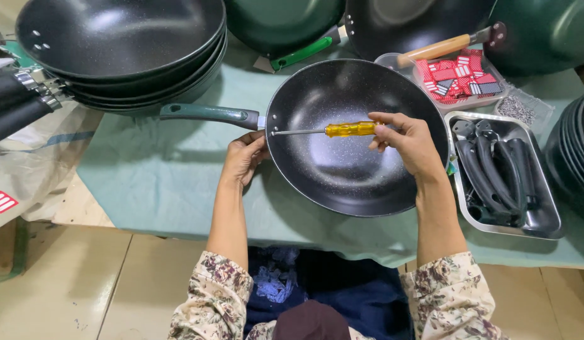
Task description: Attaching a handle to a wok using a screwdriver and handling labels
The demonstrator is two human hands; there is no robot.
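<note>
While the left hand (pixel 243 157) grips the near-left rim of the black pan (pixel 358 135) beside its green handle (pixel 210 114), the right hand (pixel 410 143) pinches a yellow-handled screwdriver (pixel 323 130), tip at the pan's inner left wall; a steel tray (pixel 550 220) lies right.

stack of dark nonstick pans (pixel 119 47) top left, nested, their black handles (pixel 18 101) sticking out to the left edge. green-handled pan (pixel 286 25) at top centre, upside down or tilted, can't tell which. another dark pan (pixel 399 25) beside it with a wooden handle (pixel 433 49) pointing right. clear tray of red-and-white packets (pixel 462 79) just below that handle. small bag of tiny metal parts (pixel 517 110) to its right. steel tray (pixel 550 230) at right holding black pan handles (pixel 493 173). more dark pans (pixel 572 157) stacked at the right edge. pale green cloth (pixel 160 176) covers the table. tiled floor (pixel 84 289) below.
</note>
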